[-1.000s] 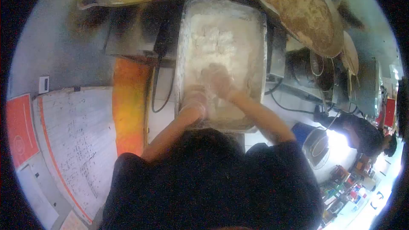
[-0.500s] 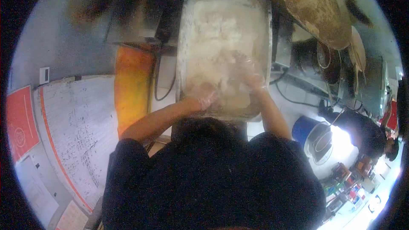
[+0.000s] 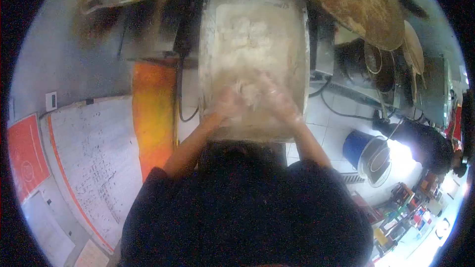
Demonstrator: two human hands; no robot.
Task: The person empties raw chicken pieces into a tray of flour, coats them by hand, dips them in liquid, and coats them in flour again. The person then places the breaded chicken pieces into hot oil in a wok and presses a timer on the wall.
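Observation:
A large rectangular tub (image 3: pixel 303 44) with a whitened rim stands in front of me, holding pale flour-like powder (image 3: pixel 247 34). Low in the tub, both hands are near each other at a pale, powder-coated clump (image 3: pixel 250 94), whose kind I cannot make out. My left hand (image 3: pixel 227 103) is at its left side, with fingers blurred. My right hand (image 3: pixel 277 100) reaches in from the right, its fingers angled toward the clump and smeared by motion. Whether either hand grips the clump is unclear. Something shiny and clear, like a thin plastic glove, shows at the wrists.
Large flat, brownish boards (image 3: pixel 356 5) overhang the tub's far right. An orange-yellow panel (image 3: pixel 154 113) and a white sheet (image 3: pixel 96 163) are on the left. Right of me are a blue bucket (image 3: pixel 357 149), cables, hanging strainers and another person in dark clothing (image 3: pixel 418 141).
My hands have come closer together around the pale clump. The right hand has moved lower and toward the left one. The whole view has shifted slightly.

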